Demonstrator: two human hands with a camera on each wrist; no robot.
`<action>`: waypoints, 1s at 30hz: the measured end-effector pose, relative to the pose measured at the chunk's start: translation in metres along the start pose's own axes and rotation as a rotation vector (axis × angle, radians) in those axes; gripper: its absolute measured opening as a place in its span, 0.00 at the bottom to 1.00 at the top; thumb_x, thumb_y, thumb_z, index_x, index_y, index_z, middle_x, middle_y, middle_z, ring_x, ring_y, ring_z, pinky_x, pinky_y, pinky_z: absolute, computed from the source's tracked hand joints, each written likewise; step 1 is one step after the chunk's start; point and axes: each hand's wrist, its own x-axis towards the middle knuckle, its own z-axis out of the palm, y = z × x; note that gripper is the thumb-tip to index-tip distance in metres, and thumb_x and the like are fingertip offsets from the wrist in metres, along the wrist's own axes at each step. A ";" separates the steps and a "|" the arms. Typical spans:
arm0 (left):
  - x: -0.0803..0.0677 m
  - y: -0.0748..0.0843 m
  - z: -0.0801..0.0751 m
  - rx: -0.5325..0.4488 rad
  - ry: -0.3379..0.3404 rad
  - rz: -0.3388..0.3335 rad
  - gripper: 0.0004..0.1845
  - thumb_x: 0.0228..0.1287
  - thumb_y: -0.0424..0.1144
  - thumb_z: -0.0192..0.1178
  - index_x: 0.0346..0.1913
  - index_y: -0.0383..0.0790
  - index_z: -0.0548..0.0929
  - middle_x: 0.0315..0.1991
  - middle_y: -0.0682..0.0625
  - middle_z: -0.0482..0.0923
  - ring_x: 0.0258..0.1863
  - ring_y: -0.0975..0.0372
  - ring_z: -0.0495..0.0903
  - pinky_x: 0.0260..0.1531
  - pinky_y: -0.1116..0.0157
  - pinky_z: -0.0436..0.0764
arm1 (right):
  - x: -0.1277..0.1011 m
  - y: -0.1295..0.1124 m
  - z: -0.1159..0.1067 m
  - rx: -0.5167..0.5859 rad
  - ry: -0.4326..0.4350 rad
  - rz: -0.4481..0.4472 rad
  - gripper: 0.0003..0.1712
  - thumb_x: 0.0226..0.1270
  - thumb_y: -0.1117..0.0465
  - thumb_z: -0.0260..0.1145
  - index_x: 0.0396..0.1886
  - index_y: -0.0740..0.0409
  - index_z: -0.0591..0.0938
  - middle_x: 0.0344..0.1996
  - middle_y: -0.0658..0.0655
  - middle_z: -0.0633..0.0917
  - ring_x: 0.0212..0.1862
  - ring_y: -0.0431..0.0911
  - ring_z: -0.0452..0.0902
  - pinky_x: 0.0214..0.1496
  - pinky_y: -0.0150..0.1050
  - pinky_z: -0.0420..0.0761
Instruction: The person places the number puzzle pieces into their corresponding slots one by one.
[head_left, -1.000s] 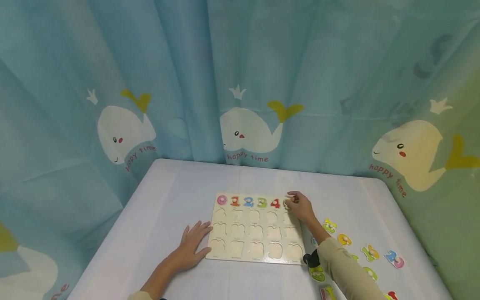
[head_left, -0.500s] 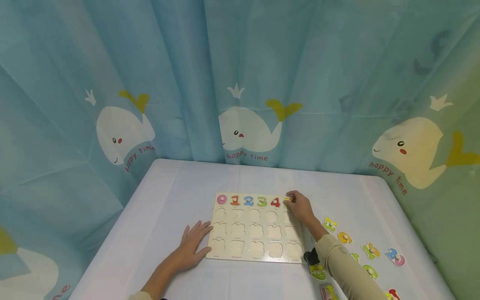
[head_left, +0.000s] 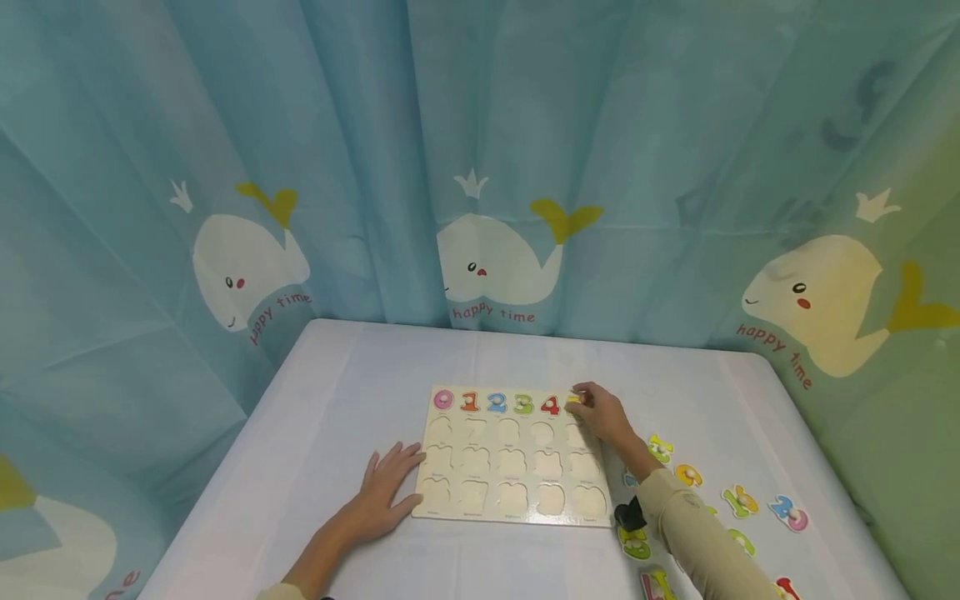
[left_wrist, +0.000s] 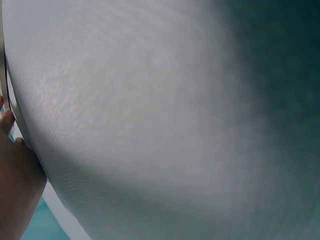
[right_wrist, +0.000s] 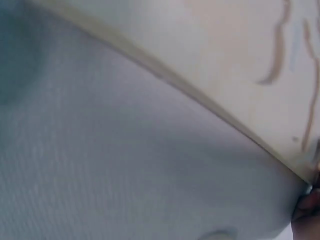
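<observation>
Head view — yellow piece point(head_left: 573, 402) under right hand point(head_left: 603, 417)

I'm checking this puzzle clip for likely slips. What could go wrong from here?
1. The right hand covers the yellow piece at the board's top right slot, so it may sit crooked and not drop in.
2. The left hand only rests flat at the board's left edge; a push from the right might slide the board.
3. The sleeve lies over the loose numbers and may drag them.

Left hand point(left_wrist: 12, 190) on board edge point(left_wrist: 6, 97), white tablecloth point(left_wrist: 165, 115).
</observation>
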 end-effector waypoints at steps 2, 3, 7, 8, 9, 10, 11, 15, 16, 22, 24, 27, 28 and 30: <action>0.000 0.000 0.001 -0.003 -0.008 0.001 0.30 0.63 0.45 0.56 0.67 0.38 0.66 0.69 0.42 0.59 0.69 0.44 0.49 0.63 0.39 0.36 | -0.003 0.001 -0.005 0.007 0.000 0.021 0.22 0.66 0.58 0.64 0.55 0.66 0.75 0.37 0.59 0.78 0.41 0.52 0.76 0.39 0.46 0.76; 0.000 0.000 0.001 -0.002 -0.011 0.002 0.30 0.64 0.45 0.56 0.67 0.38 0.66 0.69 0.42 0.59 0.69 0.44 0.49 0.63 0.39 0.36 | -0.004 0.001 -0.008 0.006 0.014 0.037 0.22 0.67 0.58 0.63 0.55 0.66 0.75 0.39 0.59 0.79 0.43 0.53 0.76 0.40 0.46 0.77; 0.000 -0.001 0.002 0.001 -0.002 0.003 0.30 0.63 0.45 0.56 0.66 0.38 0.66 0.69 0.42 0.59 0.69 0.44 0.50 0.63 0.39 0.36 | -0.010 0.005 -0.023 -0.042 0.086 0.062 0.18 0.68 0.58 0.61 0.50 0.67 0.77 0.38 0.61 0.80 0.41 0.54 0.77 0.39 0.46 0.76; 0.000 -0.001 0.002 0.002 0.001 0.002 0.30 0.63 0.45 0.56 0.66 0.38 0.67 0.69 0.42 0.59 0.69 0.44 0.50 0.63 0.39 0.36 | -0.012 0.006 -0.028 -0.053 0.102 0.073 0.17 0.68 0.59 0.61 0.49 0.67 0.77 0.38 0.61 0.80 0.40 0.53 0.76 0.38 0.45 0.75; 0.000 -0.001 0.001 0.000 0.004 0.001 0.30 0.63 0.45 0.57 0.66 0.39 0.67 0.69 0.42 0.59 0.69 0.44 0.50 0.63 0.39 0.36 | -0.014 0.009 -0.033 -0.069 0.112 0.081 0.16 0.68 0.59 0.61 0.48 0.66 0.78 0.37 0.61 0.79 0.40 0.53 0.75 0.36 0.43 0.75; 0.000 -0.001 0.001 -0.003 0.004 -0.001 0.30 0.63 0.45 0.57 0.66 0.38 0.67 0.69 0.42 0.59 0.69 0.44 0.50 0.63 0.40 0.36 | -0.015 0.011 -0.038 -0.085 0.116 0.083 0.15 0.68 0.59 0.60 0.47 0.66 0.78 0.37 0.61 0.80 0.39 0.52 0.75 0.35 0.42 0.74; 0.000 -0.001 0.001 -0.005 0.003 -0.003 0.30 0.63 0.45 0.57 0.66 0.38 0.67 0.69 0.42 0.59 0.69 0.44 0.50 0.63 0.40 0.36 | -0.017 0.013 -0.044 -0.095 0.118 0.084 0.15 0.68 0.59 0.60 0.46 0.66 0.78 0.37 0.60 0.80 0.39 0.52 0.75 0.35 0.41 0.74; 0.001 -0.002 0.001 0.002 -0.009 -0.014 0.30 0.63 0.45 0.57 0.66 0.39 0.66 0.69 0.43 0.59 0.70 0.44 0.49 0.63 0.40 0.35 | -0.026 0.027 -0.068 -0.137 0.091 0.045 0.14 0.69 0.60 0.59 0.46 0.67 0.78 0.36 0.60 0.80 0.38 0.52 0.75 0.33 0.41 0.75; 0.002 -0.002 0.001 0.006 -0.010 -0.012 0.30 0.63 0.46 0.57 0.66 0.39 0.66 0.69 0.43 0.59 0.70 0.44 0.49 0.63 0.40 0.35 | -0.029 0.030 -0.074 -0.146 0.082 0.034 0.14 0.69 0.60 0.59 0.46 0.67 0.78 0.36 0.61 0.80 0.38 0.53 0.76 0.34 0.42 0.75; 0.004 -0.004 0.003 0.002 0.015 0.003 0.30 0.63 0.45 0.57 0.66 0.39 0.67 0.69 0.43 0.60 0.69 0.44 0.50 0.63 0.40 0.36 | -0.048 0.050 -0.101 -0.200 0.056 0.036 0.14 0.69 0.58 0.59 0.45 0.65 0.79 0.37 0.62 0.81 0.40 0.56 0.76 0.38 0.48 0.77; 0.003 -0.004 0.004 0.008 0.031 0.009 0.30 0.62 0.45 0.58 0.65 0.38 0.68 0.68 0.42 0.61 0.69 0.44 0.51 0.62 0.39 0.36 | -0.055 0.056 -0.108 -0.204 0.037 0.041 0.14 0.69 0.58 0.59 0.45 0.65 0.78 0.37 0.62 0.81 0.39 0.56 0.76 0.37 0.47 0.77; 0.001 -0.005 0.006 0.014 0.059 0.017 0.29 0.61 0.43 0.59 0.65 0.38 0.69 0.68 0.42 0.62 0.68 0.43 0.52 0.62 0.38 0.37 | -0.066 0.063 -0.117 -0.202 0.008 0.046 0.14 0.68 0.58 0.61 0.45 0.65 0.79 0.36 0.60 0.81 0.38 0.54 0.77 0.36 0.46 0.77; 0.001 -0.004 0.007 0.017 0.073 0.021 0.29 0.60 0.43 0.59 0.64 0.38 0.69 0.67 0.42 0.62 0.68 0.43 0.53 0.61 0.38 0.38 | -0.070 0.064 -0.120 -0.199 -0.012 0.048 0.15 0.68 0.58 0.60 0.45 0.66 0.78 0.37 0.61 0.81 0.39 0.54 0.77 0.38 0.47 0.77; 0.001 -0.004 0.007 0.014 0.089 0.028 0.29 0.59 0.42 0.60 0.64 0.37 0.70 0.67 0.42 0.63 0.68 0.42 0.54 0.61 0.38 0.38 | -0.076 0.066 -0.125 -0.197 -0.034 0.059 0.15 0.68 0.58 0.61 0.45 0.66 0.78 0.36 0.61 0.81 0.39 0.54 0.77 0.37 0.46 0.77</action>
